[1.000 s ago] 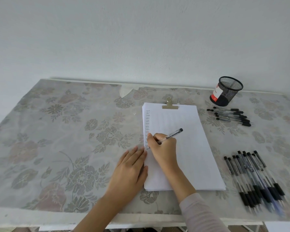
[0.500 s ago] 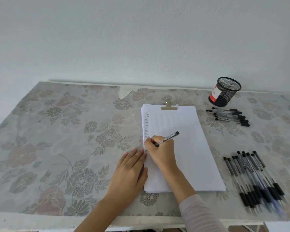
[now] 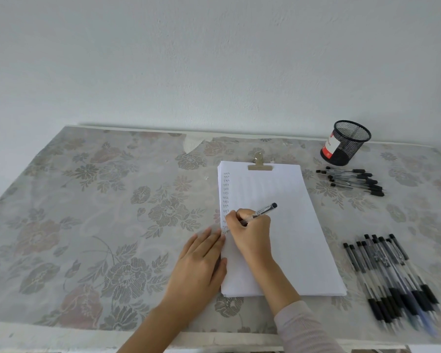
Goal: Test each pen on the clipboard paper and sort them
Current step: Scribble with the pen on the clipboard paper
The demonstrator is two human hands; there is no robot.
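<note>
White clipboard paper (image 3: 285, 225) lies under a metal clip (image 3: 259, 166) in the middle of the table. A column of small written marks (image 3: 225, 194) runs down its left margin. My right hand (image 3: 250, 233) grips a clear pen with a black cap (image 3: 264, 210), its tip on the paper's left edge at the bottom of the column. My left hand (image 3: 201, 261) lies flat with straight fingers on the paper's left edge. Several pens lie in a pile (image 3: 390, 276) at the right front. A smaller group of pens (image 3: 351, 179) lies at the back right.
A black mesh pen cup (image 3: 346, 142) with a red and white label stands at the back right near the wall. A floral cloth (image 3: 99, 212) covers the table. The table's front edge runs just below my forearms.
My right hand has moved slightly down the paper's left margin with the pen, adding to the column of marks. My left hand stays flat on the paper's edge.
</note>
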